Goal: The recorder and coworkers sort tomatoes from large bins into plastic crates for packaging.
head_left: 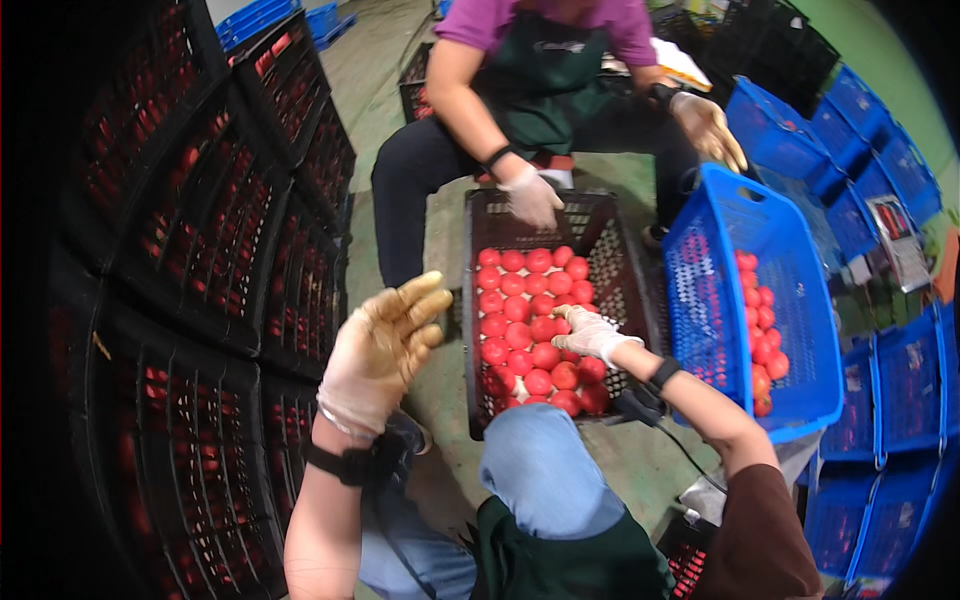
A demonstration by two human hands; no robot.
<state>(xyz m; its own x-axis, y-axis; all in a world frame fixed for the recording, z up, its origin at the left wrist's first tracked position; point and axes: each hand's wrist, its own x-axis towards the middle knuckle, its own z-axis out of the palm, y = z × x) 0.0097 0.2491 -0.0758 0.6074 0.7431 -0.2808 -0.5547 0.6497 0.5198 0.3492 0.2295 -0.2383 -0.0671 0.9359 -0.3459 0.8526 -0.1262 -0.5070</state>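
I take the black crate as my landmark: the red tomatoes lie inside it in rough rows, reaching from its near end past its middle. My left hand hangs in the air to the crate's left, palm bare of any load, fingers loosely spread. My right hand comes in over the crate's right side, bent fingers down at the fruit; I cannot tell whether they close on one. I judge a light fingertip touch best here, easing each tomato without squeezing it or knocking its neighbours. The tomatoes look round, so I find no clear long axis, and blur hides where their stem ends point. The crate's own length runs from the denim knee toward a co-worker's gloved hand over its far end.
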